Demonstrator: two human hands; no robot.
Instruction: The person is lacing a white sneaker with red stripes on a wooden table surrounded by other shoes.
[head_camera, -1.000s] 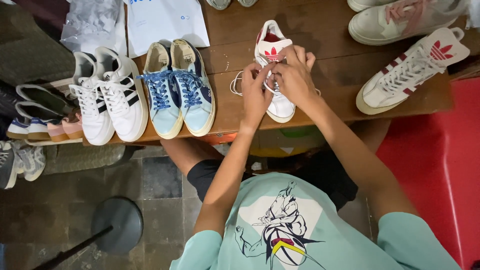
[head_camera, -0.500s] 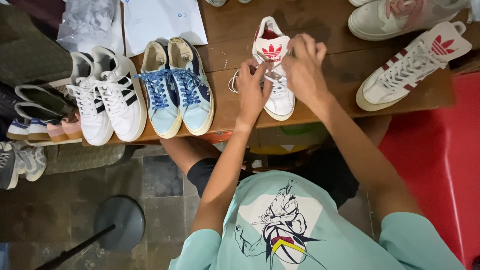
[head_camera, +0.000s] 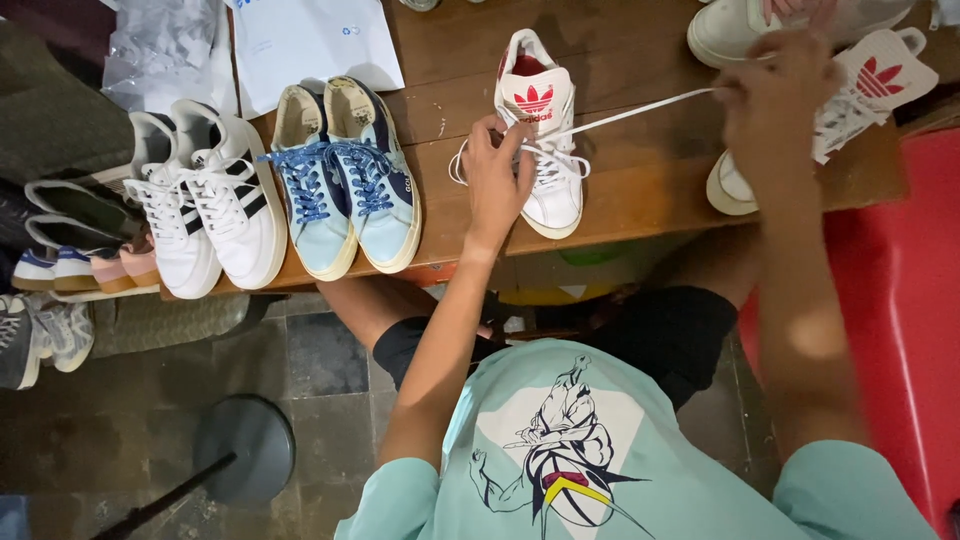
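The white sneaker (head_camera: 540, 135) with a red tongue stands at the upper centre of the frame on the wooden table (head_camera: 640, 190), toe toward the table's near edge. The left hand (head_camera: 497, 172) rests against its side, fingers pinched narrow on the lacing. The right hand (head_camera: 775, 95), blurred at the upper right, is closed on the white lace (head_camera: 640, 108), drawn taut from the shoe. A light-blue pair (head_camera: 345, 180) sits to the left.

Blue sneaker pair (head_camera: 345, 180), striped white pair (head_camera: 210, 205), paper (head_camera: 310, 40)
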